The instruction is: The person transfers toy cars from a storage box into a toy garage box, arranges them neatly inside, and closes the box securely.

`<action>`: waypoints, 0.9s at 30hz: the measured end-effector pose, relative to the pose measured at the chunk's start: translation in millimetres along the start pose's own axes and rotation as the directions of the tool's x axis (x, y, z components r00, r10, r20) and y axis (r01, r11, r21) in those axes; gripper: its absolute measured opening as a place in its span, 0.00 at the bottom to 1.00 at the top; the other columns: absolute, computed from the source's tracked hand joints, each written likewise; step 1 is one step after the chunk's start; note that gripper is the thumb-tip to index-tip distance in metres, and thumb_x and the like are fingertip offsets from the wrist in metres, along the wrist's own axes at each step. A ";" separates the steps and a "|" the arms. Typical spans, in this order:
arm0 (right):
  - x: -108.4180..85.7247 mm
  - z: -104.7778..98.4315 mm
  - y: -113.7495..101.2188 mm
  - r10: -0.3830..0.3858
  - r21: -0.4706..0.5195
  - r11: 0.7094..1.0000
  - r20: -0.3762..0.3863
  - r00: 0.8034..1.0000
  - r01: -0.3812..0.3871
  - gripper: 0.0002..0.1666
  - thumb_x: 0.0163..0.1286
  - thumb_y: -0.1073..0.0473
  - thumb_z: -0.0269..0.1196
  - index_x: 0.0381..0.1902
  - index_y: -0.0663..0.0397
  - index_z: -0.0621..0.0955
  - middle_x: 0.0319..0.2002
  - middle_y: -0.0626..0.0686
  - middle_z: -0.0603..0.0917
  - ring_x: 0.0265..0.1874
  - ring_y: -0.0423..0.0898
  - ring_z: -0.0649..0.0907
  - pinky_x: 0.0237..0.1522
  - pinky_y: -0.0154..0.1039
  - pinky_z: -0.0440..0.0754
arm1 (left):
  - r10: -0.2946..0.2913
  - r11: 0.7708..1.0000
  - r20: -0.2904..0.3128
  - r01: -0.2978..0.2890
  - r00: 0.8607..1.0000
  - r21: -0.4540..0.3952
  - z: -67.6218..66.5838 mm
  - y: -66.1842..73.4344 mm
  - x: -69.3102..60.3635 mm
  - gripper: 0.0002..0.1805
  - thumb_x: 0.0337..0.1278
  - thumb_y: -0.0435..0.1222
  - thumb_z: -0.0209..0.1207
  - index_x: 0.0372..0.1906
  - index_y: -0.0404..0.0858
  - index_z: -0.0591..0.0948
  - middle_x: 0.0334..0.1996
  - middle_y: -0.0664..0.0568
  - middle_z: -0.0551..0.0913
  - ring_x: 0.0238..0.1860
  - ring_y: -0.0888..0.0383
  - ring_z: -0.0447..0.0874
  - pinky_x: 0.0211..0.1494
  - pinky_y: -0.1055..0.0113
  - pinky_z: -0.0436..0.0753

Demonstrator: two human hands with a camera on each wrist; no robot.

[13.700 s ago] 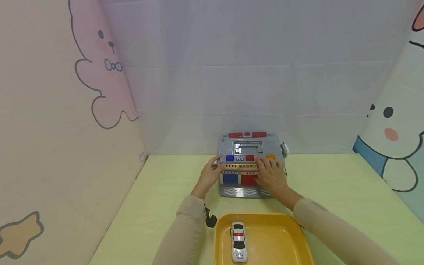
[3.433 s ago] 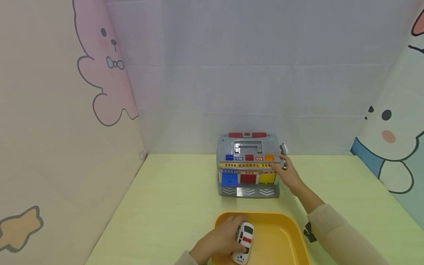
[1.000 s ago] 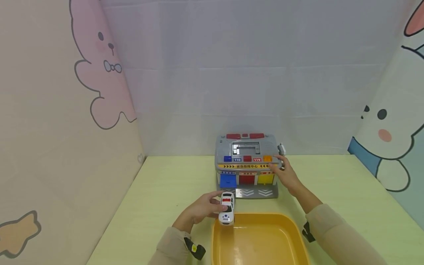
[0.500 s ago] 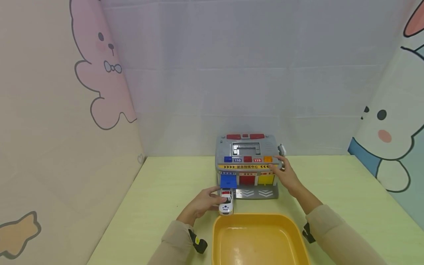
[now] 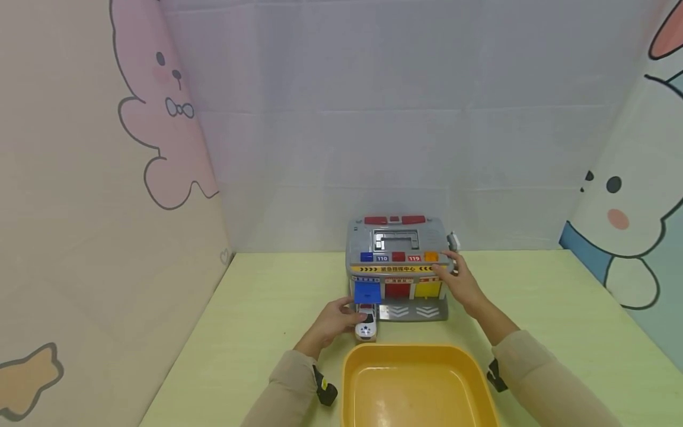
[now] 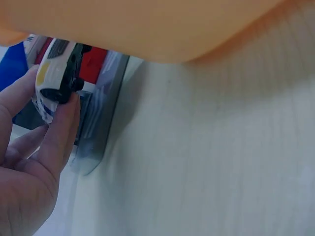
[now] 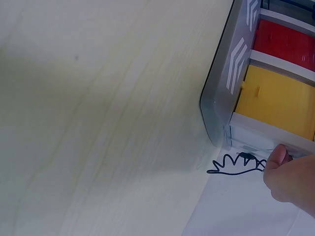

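Observation:
My left hand (image 5: 332, 323) pinches a white toy police car (image 5: 366, 330) between thumb and fingers. The car's far end lies under the raised blue door (image 5: 367, 292) of a grey toy garage (image 5: 356, 243), and its near end sticks out in front. In the left wrist view the car (image 6: 53, 73) tilts, and its dark wheels show. My right hand (image 5: 465, 289) holds the garage's right front corner, thumb low and fingers above. The red door (image 5: 397, 290) and yellow door (image 5: 427, 289) are down; in the right wrist view the thumb presses beside the yellow door (image 7: 278, 101).
A yellow tray (image 5: 416, 350) stands just in front of the garage. A white piece (image 5: 454, 241) hangs on the garage's right side, and a dark coiled cord (image 7: 236, 164) lies beside it. A pale curtain (image 5: 331, 142) rises behind the table.
My left hand has taken the car out of the tray and moved it forward to the left bay, partly under the blue door, which was lifted earlier. The right hand has stayed on the garage's corner lately.

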State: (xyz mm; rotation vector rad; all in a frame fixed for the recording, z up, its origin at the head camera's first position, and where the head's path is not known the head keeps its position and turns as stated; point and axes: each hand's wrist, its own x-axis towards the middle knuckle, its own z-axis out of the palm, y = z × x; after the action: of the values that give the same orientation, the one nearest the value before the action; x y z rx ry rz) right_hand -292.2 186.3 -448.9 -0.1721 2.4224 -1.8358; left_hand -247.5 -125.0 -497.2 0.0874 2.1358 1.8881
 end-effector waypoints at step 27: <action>-12.2 2.1 -24.8 0.033 0.027 0.999 0.007 0.999 -0.033 0.39 0.77 0.53 0.53 0.74 0.60 0.47 0.65 0.75 0.57 0.61 0.68 0.66 0.64 0.63 0.59 | 0.060 0.977 -0.243 -0.006 0.968 0.214 9.0 -10.0 18.9 0.27 0.56 0.40 0.69 0.56 0.32 0.73 0.45 0.41 0.84 0.45 0.49 0.83 0.47 0.56 0.81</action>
State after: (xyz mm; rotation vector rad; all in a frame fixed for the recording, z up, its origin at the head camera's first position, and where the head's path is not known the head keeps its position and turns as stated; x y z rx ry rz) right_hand -279.0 179.4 -425.4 -0.1353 2.3798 -1.8511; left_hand -261.8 -113.3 -511.2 -0.0743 2.5136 1.7620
